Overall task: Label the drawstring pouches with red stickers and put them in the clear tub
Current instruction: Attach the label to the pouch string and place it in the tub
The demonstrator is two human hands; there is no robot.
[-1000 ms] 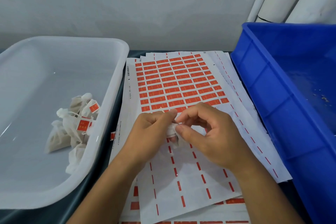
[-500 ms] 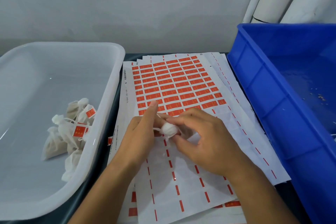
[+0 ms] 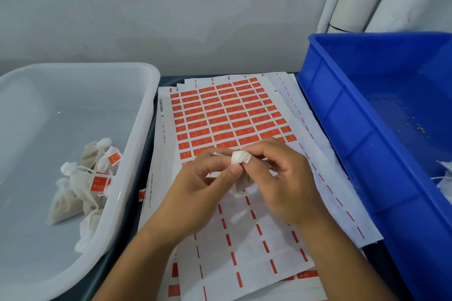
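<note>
Now both my hands, left hand [image 3: 195, 193] and right hand [image 3: 281, 178], pinch one pouch [image 3: 241, 157] mid-frame; labelling underway, next peel a sticker [image 3: 208, 140].

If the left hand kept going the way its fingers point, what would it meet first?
The left hand points right and away; it already touches the pouch, with the right hand directly behind. Depth past that is unclear.

Matt cloth pouch [image 3: 241, 157], glossy plastic tub [image 3: 137, 144]
</note>
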